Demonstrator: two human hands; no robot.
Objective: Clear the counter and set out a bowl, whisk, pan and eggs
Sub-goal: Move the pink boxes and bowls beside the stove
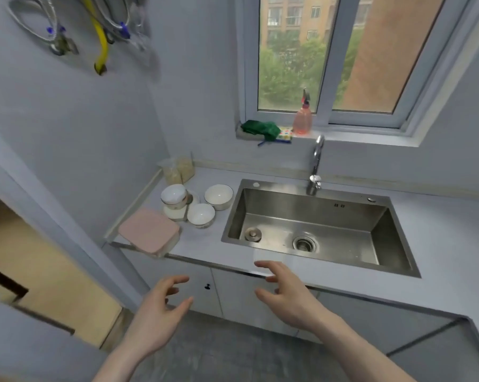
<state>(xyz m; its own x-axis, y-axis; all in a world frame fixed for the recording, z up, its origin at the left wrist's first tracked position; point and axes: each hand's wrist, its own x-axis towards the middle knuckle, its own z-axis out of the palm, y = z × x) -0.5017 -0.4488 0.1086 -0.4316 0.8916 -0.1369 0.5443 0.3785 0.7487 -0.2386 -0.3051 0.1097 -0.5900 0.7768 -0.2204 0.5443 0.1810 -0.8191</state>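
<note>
A: Hands?
B: Left hand [161, 307] and right hand [285, 293] both empty, fingers spread, held apart before the surface [205, 244] edge.
A: Bowls?
B: Three white bowls [218, 196] upright, mouths up, clustered left of the sink [315, 224] — one stacked on a plate. Pink-lidded container [148, 232] beside them, long axis running toward the corner.

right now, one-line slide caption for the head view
Two empty open hands, left hand and right hand, approach white ceramic bowls beside steel sink.
</note>
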